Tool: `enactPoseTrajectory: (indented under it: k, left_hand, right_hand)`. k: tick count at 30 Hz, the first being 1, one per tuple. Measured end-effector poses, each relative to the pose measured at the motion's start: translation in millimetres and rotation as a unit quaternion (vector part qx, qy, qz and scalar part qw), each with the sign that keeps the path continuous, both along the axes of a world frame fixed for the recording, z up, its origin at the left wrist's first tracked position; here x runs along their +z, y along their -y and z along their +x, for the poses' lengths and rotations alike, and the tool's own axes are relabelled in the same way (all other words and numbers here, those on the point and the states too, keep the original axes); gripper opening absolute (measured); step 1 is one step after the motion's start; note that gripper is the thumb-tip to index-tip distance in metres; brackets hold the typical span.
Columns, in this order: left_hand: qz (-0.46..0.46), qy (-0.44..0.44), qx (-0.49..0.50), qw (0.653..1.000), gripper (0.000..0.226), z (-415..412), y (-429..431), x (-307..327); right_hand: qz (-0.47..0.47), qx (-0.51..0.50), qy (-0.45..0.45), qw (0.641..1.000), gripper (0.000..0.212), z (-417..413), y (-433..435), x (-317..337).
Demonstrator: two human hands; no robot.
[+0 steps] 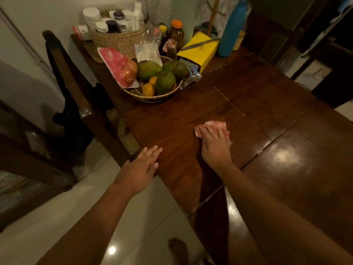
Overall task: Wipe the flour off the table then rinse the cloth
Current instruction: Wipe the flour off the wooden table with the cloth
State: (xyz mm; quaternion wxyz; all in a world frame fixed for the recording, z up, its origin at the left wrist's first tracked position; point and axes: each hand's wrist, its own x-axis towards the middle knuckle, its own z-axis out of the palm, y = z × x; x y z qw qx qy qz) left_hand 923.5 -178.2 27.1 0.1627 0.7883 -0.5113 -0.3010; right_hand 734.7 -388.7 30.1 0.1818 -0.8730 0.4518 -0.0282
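A pink cloth (214, 124) lies flat on the dark wooden table (257, 104). My right hand (214, 145) presses on it with straight fingers, covering most of it. My left hand (145, 165) hovers flat at the table's near left edge, fingers straight, holding nothing. A few small white flour specks (150, 135) dot the wood left of the cloth, and thin white lines of flour (236, 108) sit in the board seams beyond it.
A woven basket of green fruit and oranges (158, 79) stands at the back left, with a yellow box carrying a knife (198, 48), jars and a blue bottle (233, 29) behind. A dark wooden chair (76, 88) stands left of the table. My bare foot (177, 249) is on the tiled floor.
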Motion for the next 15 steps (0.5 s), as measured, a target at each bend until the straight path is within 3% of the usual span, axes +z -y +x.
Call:
enactPoseTrajectory:
  k: [4, 7, 9, 11, 15]
  left_hand:
    - [-0.074, -0.035, 0.05, 0.995, 0.048, -11.8, 0.6, -12.7]
    - [-0.088, -0.054, 0.055, 0.993, 0.047, -12.9, -0.3, -13.7]
    - [-0.079, -0.065, 0.048, 0.994, 0.046, -8.8, -0.7, -12.4]
    - [-0.07, -0.07, 0.043, 0.994, 0.046, -5.6, -2.2, -13.0]
    - [-0.072, -0.099, 0.056, 0.991, 0.045, -5.0, -3.0, -12.9]
  right_hand:
    - [-0.026, 0.049, 0.017, 0.998, 0.054, 78.6, 12.4, -5.9]
    - [-0.019, 0.262, 0.048, 0.964, 0.05, 105.5, -11.6, -7.8]
    - [0.028, 0.353, 0.056, 0.933, 0.05, 96.7, -9.7, -5.1]
    - [0.069, 0.346, 0.085, 0.932, 0.05, 84.9, 9.1, -5.3]
    - [0.02, 0.162, 0.125, 0.979, 0.046, 116.2, 35.8, -12.3]
